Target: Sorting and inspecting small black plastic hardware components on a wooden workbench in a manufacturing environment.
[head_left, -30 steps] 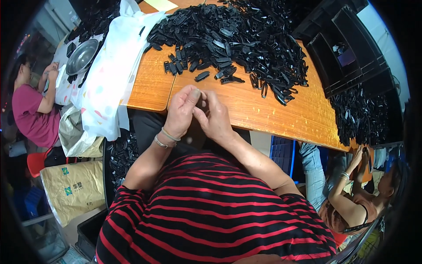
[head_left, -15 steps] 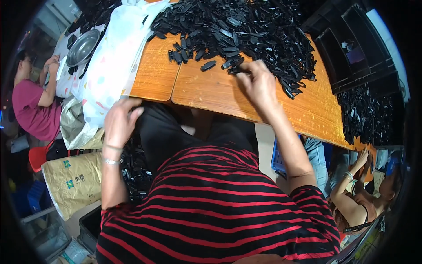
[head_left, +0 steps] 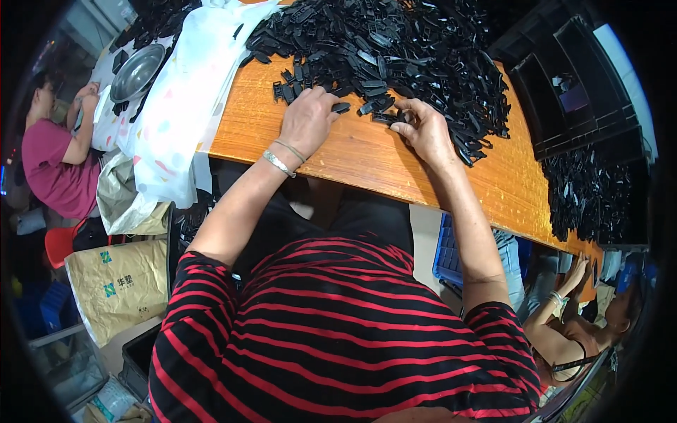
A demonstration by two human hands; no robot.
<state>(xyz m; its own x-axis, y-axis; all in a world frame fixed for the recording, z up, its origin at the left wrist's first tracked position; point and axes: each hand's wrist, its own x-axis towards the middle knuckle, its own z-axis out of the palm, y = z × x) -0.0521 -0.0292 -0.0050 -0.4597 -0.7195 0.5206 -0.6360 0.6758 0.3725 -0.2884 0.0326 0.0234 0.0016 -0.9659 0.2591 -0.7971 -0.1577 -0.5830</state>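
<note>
On the wooden table (head_left: pixel 338 155) my left hand (head_left: pixel 308 121) has its fingers closed at the near edge of a heap of black plastic parts (head_left: pixel 402 49). A slim, oblong black plastic piece (head_left: pixel 341 108) sticks out from between its thumb and fingertips. My right hand (head_left: pixel 429 135) is a little to the right, its thumb and forefinger pinching a small black plastic part (head_left: pixel 403 117). Beside those fingertips lie other loose black pieces (head_left: pixel 374 106). A few slotted black parts (head_left: pixel 288 92) rest just beyond my left hand.
A black crate (head_left: pixel 564 84) stands at the right, with more black parts (head_left: pixel 589 190) below it. White sheeting (head_left: pixel 187 92) and a metal bowl (head_left: pixel 137 72) are at the left. Co-workers sit at the left (head_left: pixel 60 155) and lower right (head_left: pixel 571 331). A printed sack (head_left: pixel 120 289) stands lower left.
My left hand has come up from beside the table's front edge onto the tabletop and taken hold of a black piece. My right hand stays near the heap, now pinching a part.
</note>
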